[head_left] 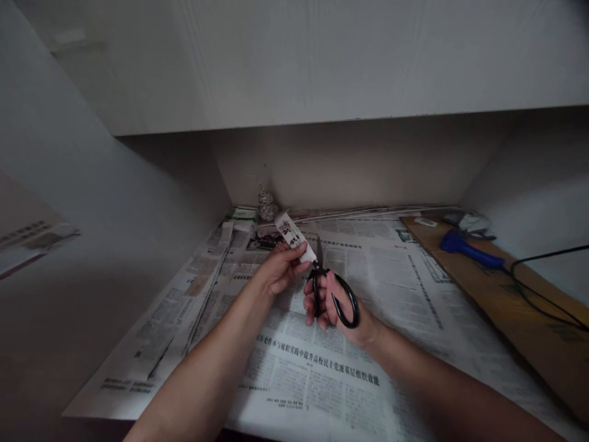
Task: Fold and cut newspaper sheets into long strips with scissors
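Between the thumb and fingers of my left hand (284,268) is a narrow strip of printed paper (293,235), which slants up and to the left. Black-handled scissors (348,304) are in my right hand (343,307), with the fingers through the loops. The scissor blades are spread, and the paper's lower end lies between or right beside them; which of these I cannot tell. Both hands meet over the middle of the newspaper-covered table.
Newspaper sheets (317,374) cover the table. Cut paper strips (197,288) lie at the left. A coiled paper object (266,205) stands at the back. On a cardboard sheet (515,325) at the right rests a blue corded tool (472,250). A white cabinet front (322,61) overhangs the back.
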The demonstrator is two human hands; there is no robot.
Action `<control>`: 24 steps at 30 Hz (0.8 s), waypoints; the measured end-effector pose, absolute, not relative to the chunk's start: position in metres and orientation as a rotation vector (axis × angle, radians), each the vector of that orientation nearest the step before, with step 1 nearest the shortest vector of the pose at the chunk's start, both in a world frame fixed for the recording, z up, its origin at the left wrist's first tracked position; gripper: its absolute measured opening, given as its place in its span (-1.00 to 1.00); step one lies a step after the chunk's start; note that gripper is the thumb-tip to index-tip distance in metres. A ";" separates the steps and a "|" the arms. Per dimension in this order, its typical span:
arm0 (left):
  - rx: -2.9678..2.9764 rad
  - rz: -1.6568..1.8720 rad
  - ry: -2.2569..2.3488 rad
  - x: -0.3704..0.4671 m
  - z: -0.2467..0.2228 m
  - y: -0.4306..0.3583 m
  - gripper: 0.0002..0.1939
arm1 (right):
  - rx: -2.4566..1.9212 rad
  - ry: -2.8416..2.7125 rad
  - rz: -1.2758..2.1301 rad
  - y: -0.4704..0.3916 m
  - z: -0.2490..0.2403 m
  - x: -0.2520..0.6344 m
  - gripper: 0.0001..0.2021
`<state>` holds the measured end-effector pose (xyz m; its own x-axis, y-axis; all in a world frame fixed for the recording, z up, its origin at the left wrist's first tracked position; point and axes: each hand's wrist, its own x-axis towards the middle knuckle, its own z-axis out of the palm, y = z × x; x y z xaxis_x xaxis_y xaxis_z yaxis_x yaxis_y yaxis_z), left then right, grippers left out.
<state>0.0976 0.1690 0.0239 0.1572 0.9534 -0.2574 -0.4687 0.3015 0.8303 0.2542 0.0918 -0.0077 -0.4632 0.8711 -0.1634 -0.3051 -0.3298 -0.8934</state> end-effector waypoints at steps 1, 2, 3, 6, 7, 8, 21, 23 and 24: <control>0.672 1.122 0.887 0.098 0.022 0.169 -0.87 | -0.847 -1.058 1.894 0.092 -0.006 0.255 -0.28; 0.672 1.110 0.876 0.098 0.021 0.170 -0.85 | -0.843 -1.050 1.902 0.092 -0.004 0.255 -0.27; 0.674 1.099 0.865 0.097 0.019 0.170 -0.84 | -0.834 -1.046 1.910 0.092 -0.002 0.255 -0.26; 0.681 1.085 0.845 0.096 0.016 0.172 -0.82 | -0.802 -1.048 1.920 0.091 0.001 0.256 -0.28; 0.683 1.084 0.841 0.096 0.016 0.172 -0.81 | -0.798 -1.049 1.911 0.091 0.002 0.255 -0.29; 0.685 1.083 0.838 0.096 0.016 0.173 -0.80 | -0.798 -1.051 1.898 0.090 0.001 0.255 -0.29; 0.715 1.056 0.783 0.093 0.015 0.172 -0.71 | -0.995 -1.060 1.800 0.083 0.004 0.249 -0.25; 0.706 1.051 0.783 0.091 0.016 0.173 -0.73 | -1.043 -1.082 1.780 0.082 0.005 0.248 -0.28; 0.698 1.048 0.784 0.089 0.016 0.174 -0.75 | -1.059 -1.097 1.774 0.082 0.006 0.248 -0.28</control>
<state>0.0891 0.1740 0.0162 0.2889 0.9310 -0.2233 -0.4769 0.3422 0.8096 0.2481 0.0818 0.0057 -0.3475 0.9051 -0.2451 -0.1855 -0.3226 -0.9282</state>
